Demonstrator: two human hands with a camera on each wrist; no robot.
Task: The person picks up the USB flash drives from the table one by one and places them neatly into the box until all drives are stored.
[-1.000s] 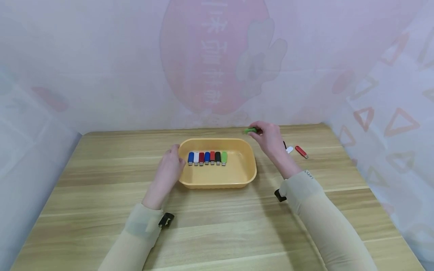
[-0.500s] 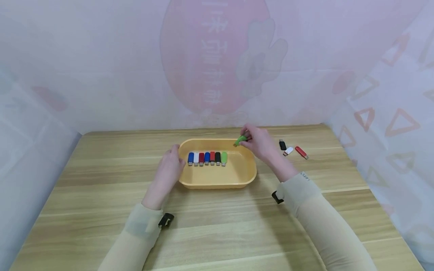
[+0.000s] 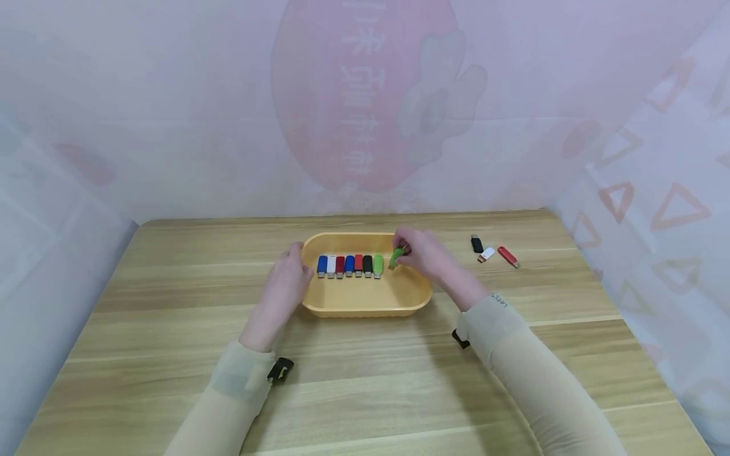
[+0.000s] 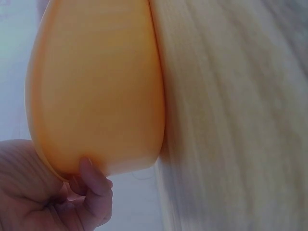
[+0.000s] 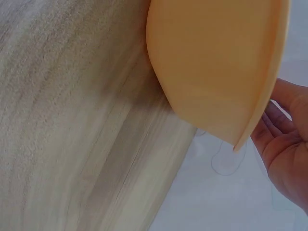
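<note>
While your right hand (image 3: 424, 256) pinches the green USB stick (image 3: 396, 258) just over the tray (image 3: 365, 304), beside the row (image 3: 349, 265), a careless drop could scatter it; your left hand (image 3: 285, 285) grips the rim.

Beige sleeves (image 3: 530, 373), black wrist straps (image 3: 279, 369).

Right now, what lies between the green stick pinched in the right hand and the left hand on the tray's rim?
In the head view, a row of seven USB sticks lies in the yellow tray between the green stick in the right hand and the left hand.
</note>
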